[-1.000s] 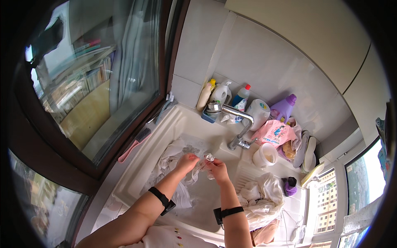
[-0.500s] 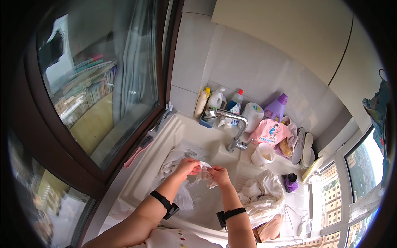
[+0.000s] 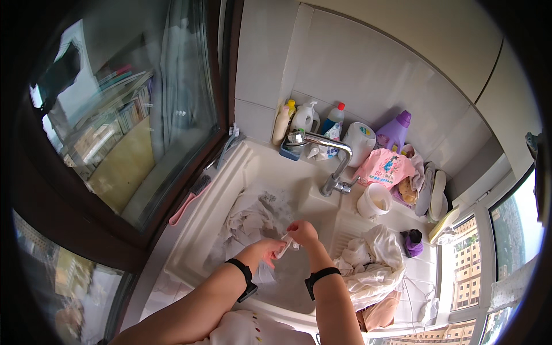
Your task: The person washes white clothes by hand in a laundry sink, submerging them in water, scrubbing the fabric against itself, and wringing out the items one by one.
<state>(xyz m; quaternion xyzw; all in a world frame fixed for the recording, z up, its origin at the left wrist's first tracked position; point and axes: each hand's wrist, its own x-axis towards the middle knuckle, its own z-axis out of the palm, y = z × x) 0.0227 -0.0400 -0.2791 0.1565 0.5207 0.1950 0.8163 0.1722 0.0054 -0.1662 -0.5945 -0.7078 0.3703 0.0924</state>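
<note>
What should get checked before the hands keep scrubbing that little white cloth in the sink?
1. Both hands on the white cloth: left hand and right hand pinch it. Ok.
2. Cloth held over the sink, not the counter: ok.
3. Faucet running: cannot tell.
4. More laundry in the basin, within reach: ok.
5. Washed pile lies on the ribbed board, apart from the hands: ok.
</note>
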